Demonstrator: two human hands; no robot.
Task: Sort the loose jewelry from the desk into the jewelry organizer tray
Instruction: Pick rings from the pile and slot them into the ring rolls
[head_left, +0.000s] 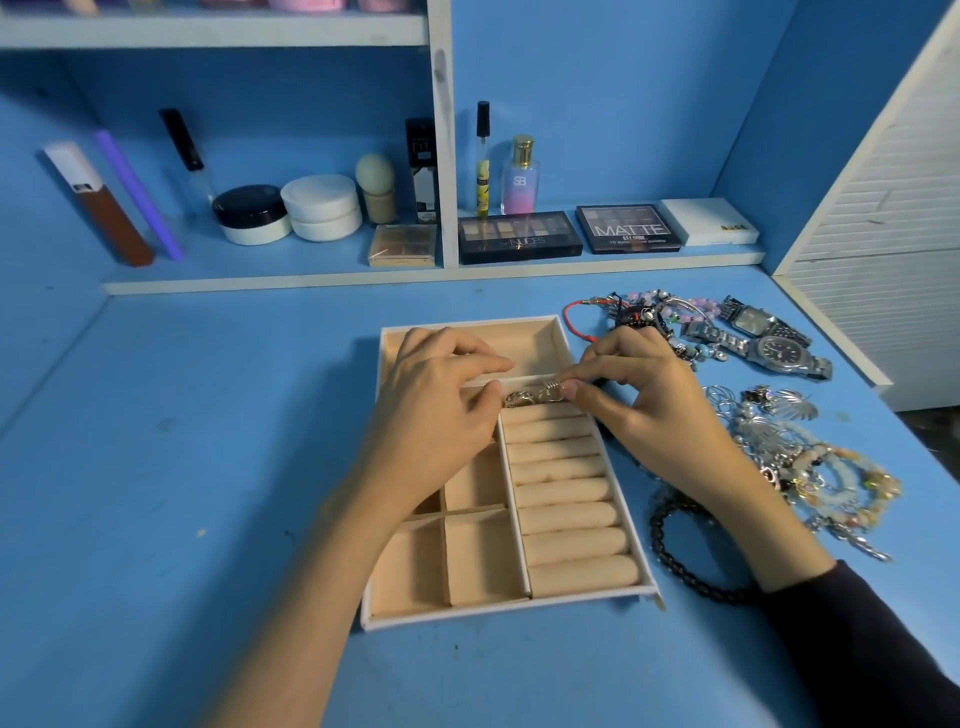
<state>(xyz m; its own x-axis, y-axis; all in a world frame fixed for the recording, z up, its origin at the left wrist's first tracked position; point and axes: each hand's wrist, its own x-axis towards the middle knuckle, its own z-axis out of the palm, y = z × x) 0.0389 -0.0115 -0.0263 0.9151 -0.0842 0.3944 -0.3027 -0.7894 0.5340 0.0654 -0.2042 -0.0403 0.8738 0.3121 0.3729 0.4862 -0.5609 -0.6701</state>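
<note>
right hand (655, 397) fingers pinch a silver ring (554, 388); left hand (436, 410) fingers curl beside a gold ring (518, 399), grip unclear. below them, ring rolls (563, 470): best pushed straight into the groove.

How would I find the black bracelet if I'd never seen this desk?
Start at the beige tray on the blue desk. Just right of its near corner lies the black braided bracelet. It is one plain dark loop, unlike the shiny beaded pile beside it.
</note>
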